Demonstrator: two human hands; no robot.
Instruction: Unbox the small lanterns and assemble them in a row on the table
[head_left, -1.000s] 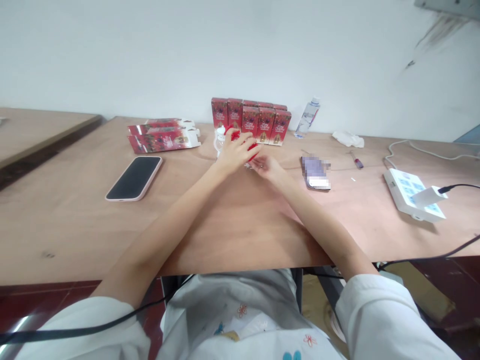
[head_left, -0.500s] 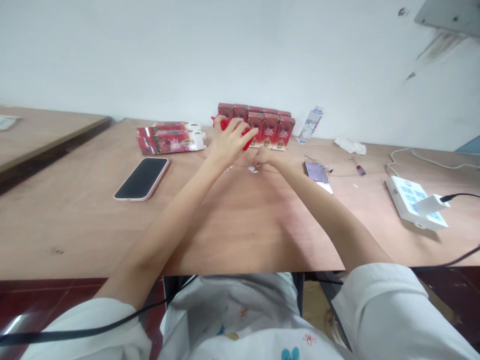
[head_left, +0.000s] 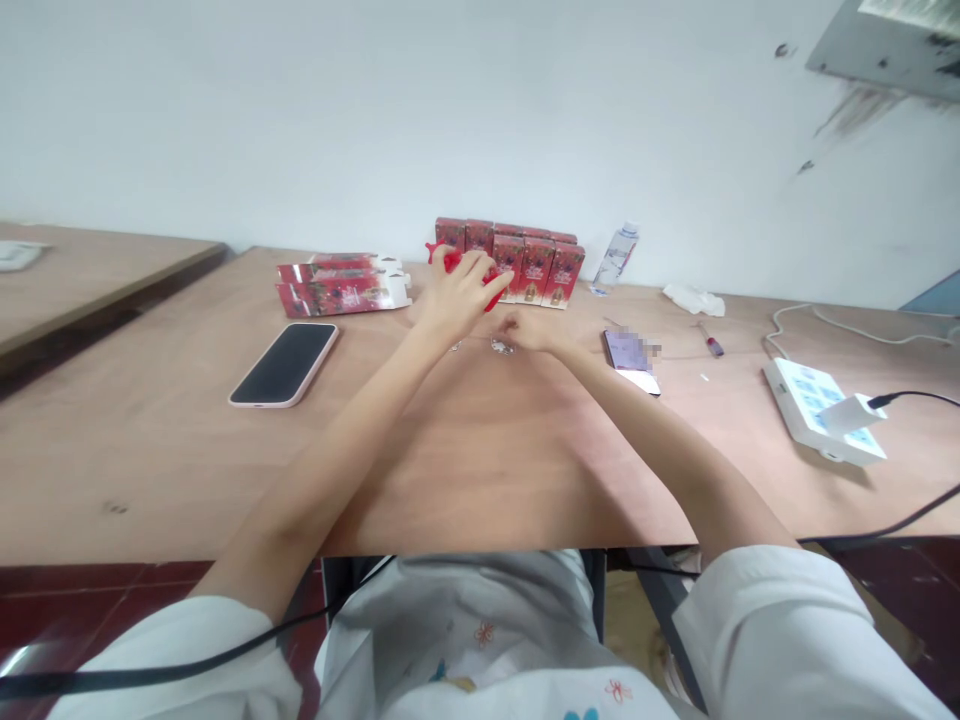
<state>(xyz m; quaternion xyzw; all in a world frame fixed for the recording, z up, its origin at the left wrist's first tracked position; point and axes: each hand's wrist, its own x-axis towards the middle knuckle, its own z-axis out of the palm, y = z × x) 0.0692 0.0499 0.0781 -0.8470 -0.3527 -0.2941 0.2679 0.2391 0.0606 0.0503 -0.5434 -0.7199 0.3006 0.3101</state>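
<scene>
My left hand [head_left: 459, 292] is wrapped over a bright red object [head_left: 452, 258], with a small knotted-looking tip poking out at its left; the fingers hide most of it, so its kind is unclear. Just right of it and lower, my right hand [head_left: 525, 328] rests at the tabletop with fingers curled together. What the fingertips hold, if anything, is too small to make out. Beside them lies a little cluster of silvery-white pieces [head_left: 502, 346]. Behind both hands stand several red printed boxes [head_left: 534, 268] in two rows.
Flattened red cartons [head_left: 341, 293] lie at the left, above a dark-screened phone [head_left: 285, 365]. To the right are a tilted clear bottle [head_left: 616, 256], crumpled tissue [head_left: 694, 299], a second phone [head_left: 628, 352], a small screwdriver [head_left: 711, 340] and a white power strip [head_left: 821, 410] with cables.
The view has shifted slightly. My right hand's fingers have drawn a little up and away from the silvery pieces, while my left hand keeps its grasp of the red object.
</scene>
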